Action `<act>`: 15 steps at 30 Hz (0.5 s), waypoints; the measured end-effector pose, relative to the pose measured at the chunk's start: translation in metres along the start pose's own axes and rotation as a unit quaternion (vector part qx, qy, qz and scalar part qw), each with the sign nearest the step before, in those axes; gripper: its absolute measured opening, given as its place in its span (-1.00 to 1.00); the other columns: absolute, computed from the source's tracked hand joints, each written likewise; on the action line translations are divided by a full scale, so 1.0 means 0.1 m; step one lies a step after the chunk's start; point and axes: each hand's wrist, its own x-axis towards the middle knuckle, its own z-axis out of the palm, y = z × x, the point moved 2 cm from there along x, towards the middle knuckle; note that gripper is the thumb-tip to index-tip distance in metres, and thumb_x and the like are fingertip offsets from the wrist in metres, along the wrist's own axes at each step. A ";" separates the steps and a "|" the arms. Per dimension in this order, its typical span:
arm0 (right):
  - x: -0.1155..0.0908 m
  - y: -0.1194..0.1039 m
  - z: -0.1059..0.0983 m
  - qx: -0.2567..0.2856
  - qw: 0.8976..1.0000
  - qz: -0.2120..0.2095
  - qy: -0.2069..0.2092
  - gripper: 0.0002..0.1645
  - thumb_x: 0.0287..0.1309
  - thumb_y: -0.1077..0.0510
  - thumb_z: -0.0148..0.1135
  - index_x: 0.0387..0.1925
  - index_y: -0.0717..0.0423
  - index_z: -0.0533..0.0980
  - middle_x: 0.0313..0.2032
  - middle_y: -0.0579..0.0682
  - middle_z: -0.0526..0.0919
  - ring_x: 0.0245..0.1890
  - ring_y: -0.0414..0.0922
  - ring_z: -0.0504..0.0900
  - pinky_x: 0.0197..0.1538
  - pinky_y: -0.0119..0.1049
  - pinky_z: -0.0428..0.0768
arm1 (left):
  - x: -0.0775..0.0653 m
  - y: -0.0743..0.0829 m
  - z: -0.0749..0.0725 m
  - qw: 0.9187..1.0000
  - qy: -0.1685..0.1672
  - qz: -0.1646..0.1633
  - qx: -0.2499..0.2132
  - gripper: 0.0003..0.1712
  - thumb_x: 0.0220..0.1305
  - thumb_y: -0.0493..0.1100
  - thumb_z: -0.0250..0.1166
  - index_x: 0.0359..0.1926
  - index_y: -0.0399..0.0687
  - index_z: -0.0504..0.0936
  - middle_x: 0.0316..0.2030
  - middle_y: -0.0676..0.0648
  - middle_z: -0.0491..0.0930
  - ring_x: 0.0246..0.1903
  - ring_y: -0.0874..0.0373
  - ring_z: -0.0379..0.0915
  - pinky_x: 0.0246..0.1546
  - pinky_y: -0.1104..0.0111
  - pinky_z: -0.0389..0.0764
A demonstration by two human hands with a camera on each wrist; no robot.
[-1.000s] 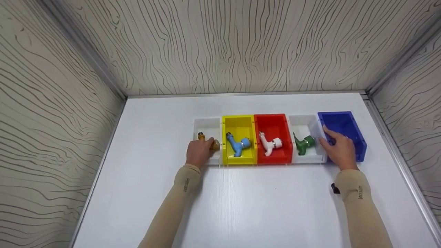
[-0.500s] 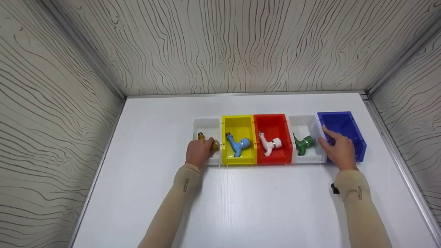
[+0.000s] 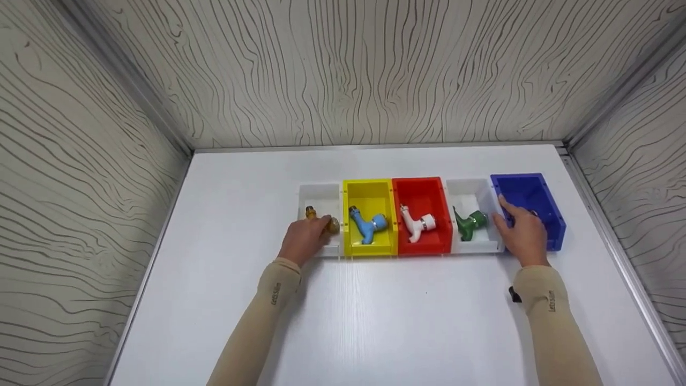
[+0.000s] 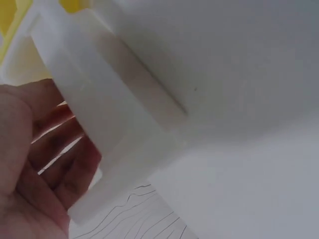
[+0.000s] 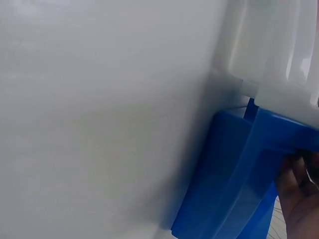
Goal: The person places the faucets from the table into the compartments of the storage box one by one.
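Observation:
In the head view my left hand (image 3: pixel 305 238) reaches into the left white bin (image 3: pixel 319 190). Its fingers and thumb lie around the middle of a brownish-yellow tap (image 3: pixel 311 212), whose two ends show past the hand. The left wrist view has the fingers curved behind the bin's wall (image 4: pixel 94 84). Over the blue bin (image 3: pixel 521 183), my right hand (image 3: pixel 526 236) has its thumb and index finger along the left wall. A dark piece with a metal ring (image 3: pixel 534 213) shows beside its knuckles; I cannot tell whether the hand holds it.
Between the hands, a yellow bin (image 3: pixel 368 190) holds a light blue tap (image 3: pixel 370 224), a red bin (image 3: pixel 417 190) a white tap (image 3: pixel 418 223), and a second white bin (image 3: pixel 467 187) a green tap (image 3: pixel 471 224). Wood-patterned panels (image 3: pixel 343 69) enclose the white table (image 3: pixel 386 321).
My left wrist and forearm have shifted slightly left, with the fingertips still at the brownish-yellow tap. The head view has drifted a little. The bins and taps keep their places.

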 end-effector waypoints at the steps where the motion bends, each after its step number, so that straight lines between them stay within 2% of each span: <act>1: 0.01 -0.01 -0.01 -0.004 1.000 -0.001 -0.001 -0.35 0.48 -0.06 0.20 0.48 0.03 0.36 0.30 0.45 0.50 0.24 0.46 0.47 0.30 0.41 0.40 | -0.02 -0.01 -0.03 1.000 0.008 0.003 -0.014 -0.62 0.39 -0.16 0.39 0.19 -0.10 0.68 -0.17 -0.12 0.80 -0.30 0.01 0.71 -0.10 0.13 0.77; 5: 0.01 -0.02 -0.04 -0.028 0.999 -0.013 -0.016 -0.32 0.52 -0.14 0.12 0.52 0.01 0.32 0.31 0.46 0.48 0.24 0.47 0.46 0.26 0.44 0.40 | -0.14 -0.08 -0.15 0.998 0.051 -0.001 -0.035 -0.55 0.40 -0.15 0.38 0.28 -0.01 0.64 0.10 -0.08 0.74 0.06 -0.02 0.68 0.15 0.12 0.69; 9: -0.05 -0.01 -0.13 -0.062 0.997 -0.040 -0.007 -0.26 0.55 -0.22 0.02 0.60 -0.09 0.19 0.33 0.45 0.44 0.24 0.48 0.44 0.15 0.49 0.43 | -0.34 -0.25 -0.30 0.994 0.109 -0.002 0.008 -0.41 0.42 0.01 0.37 0.42 0.17 0.51 0.36 0.01 0.56 0.30 0.00 0.50 0.35 0.08 0.53; 12: -0.11 0.00 -0.28 -0.070 0.996 -0.052 0.013 -0.20 0.56 -0.24 -0.03 0.65 -0.18 0.02 0.45 0.37 0.31 0.34 0.46 0.33 0.19 0.52 0.37 | -0.47 -0.40 -0.41 0.989 0.143 -0.011 0.046 -0.27 0.43 0.17 0.31 0.54 0.28 0.34 0.51 0.06 0.37 0.45 -0.01 0.33 0.49 0.01 0.33; 15: -0.17 0.03 -0.47 -0.065 0.996 -0.048 0.028 -0.13 0.55 -0.27 -0.05 0.68 -0.19 -0.11 0.61 0.23 0.05 0.51 0.40 0.10 0.38 0.51 0.19 | -0.61 -0.55 -0.49 0.983 0.166 -0.036 0.065 -0.15 0.41 0.30 0.25 0.61 0.32 0.19 0.60 0.06 0.19 0.54 -0.03 0.16 0.58 -0.06 0.11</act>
